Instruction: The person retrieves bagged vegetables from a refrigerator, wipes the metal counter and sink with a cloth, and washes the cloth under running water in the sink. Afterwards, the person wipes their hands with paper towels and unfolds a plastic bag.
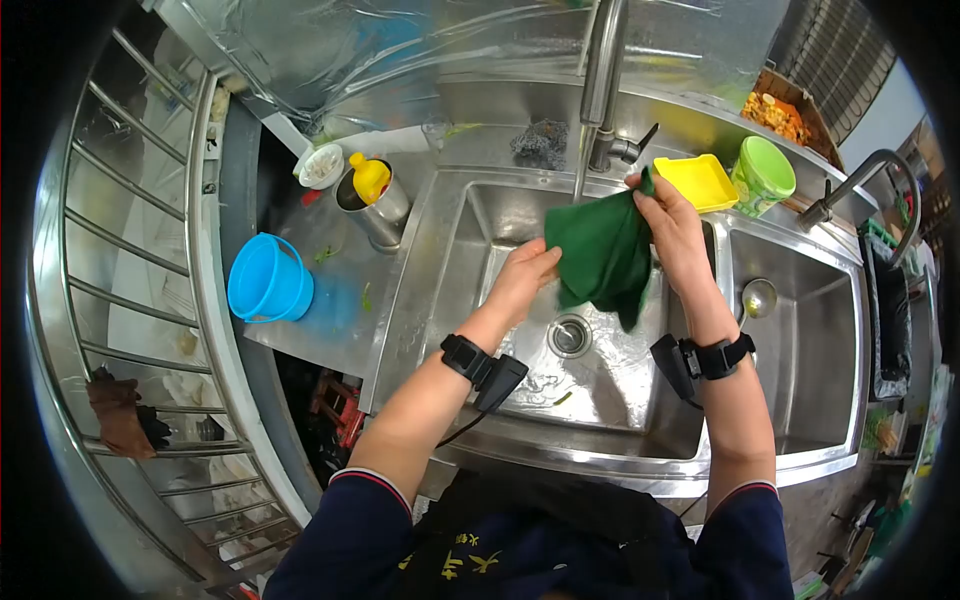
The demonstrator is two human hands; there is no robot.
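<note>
A dark green cloth (600, 255) hangs spread between my two hands, above the left basin of a steel sink (480, 270). My left hand (523, 280) pinches its left edge between thumb and fingers. At the upper right corner, my right hand (672, 225) grips the cloth, with a bit of it sticking up past the fingers. The tall faucet (600, 80) stands just behind, its spout close to the cloth's top edge. Below lies the round drain (570, 336), with a small green scrap (563, 398) near it.
Behind the sink sit a steel wool clump (540, 144), a yellow tray (695, 183) and a green tub (763, 175). A ladle (759, 298) rests in the right basin. On the left counter stand a blue bucket (270, 279) and a steel container (383, 215) holding a yellow bottle (369, 180).
</note>
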